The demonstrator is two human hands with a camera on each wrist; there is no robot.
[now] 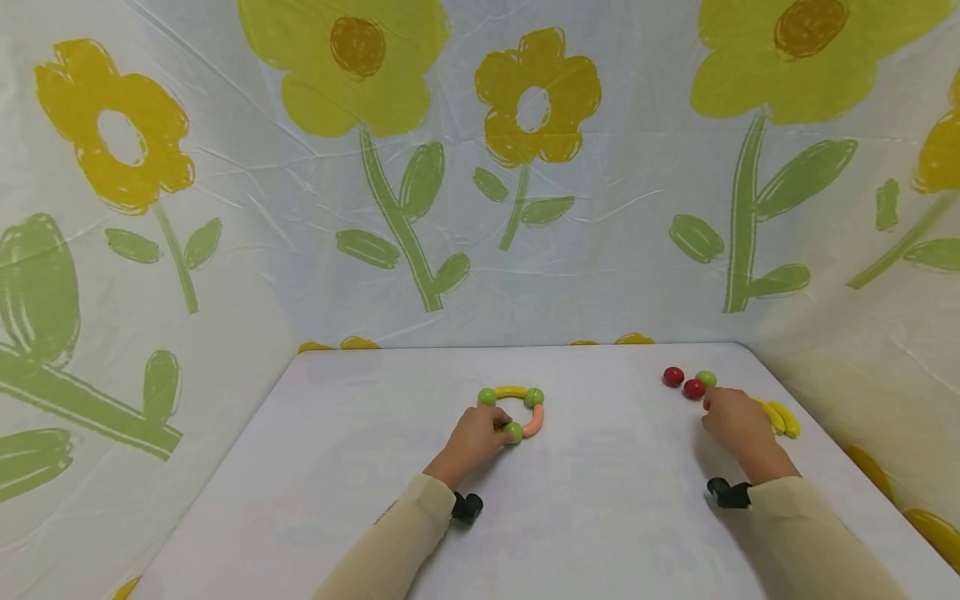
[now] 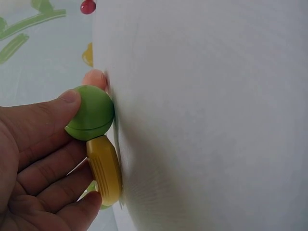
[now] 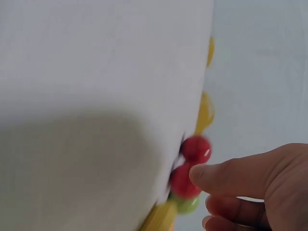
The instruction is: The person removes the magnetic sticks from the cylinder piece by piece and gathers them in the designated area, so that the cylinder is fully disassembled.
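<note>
My left hand [image 1: 474, 433] pinches a green ball [image 2: 91, 115] between thumb and fingers, low over the table. This ball belongs to a ring of green balls joined by curved sticks. A yellow stick [image 2: 104, 171] extends from it in the left wrist view. In the head view, a salmon-pink curved stick [image 1: 536, 421] and another yellow stick [image 1: 512, 391] show at the ring's right and far side. My right hand [image 1: 738, 427] hovers beside two red balls [image 1: 694, 389] and a loose green ball [image 1: 707, 378]. Its thumb overlaps one red ball in the right wrist view, with nothing seen gripped.
Several yellow curved sticks [image 1: 785, 419] lie just right of my right hand, near the table's right edge. The white table [image 1: 360, 467] is bordered at the back and sides by a flower-printed cloth [image 1: 600, 283].
</note>
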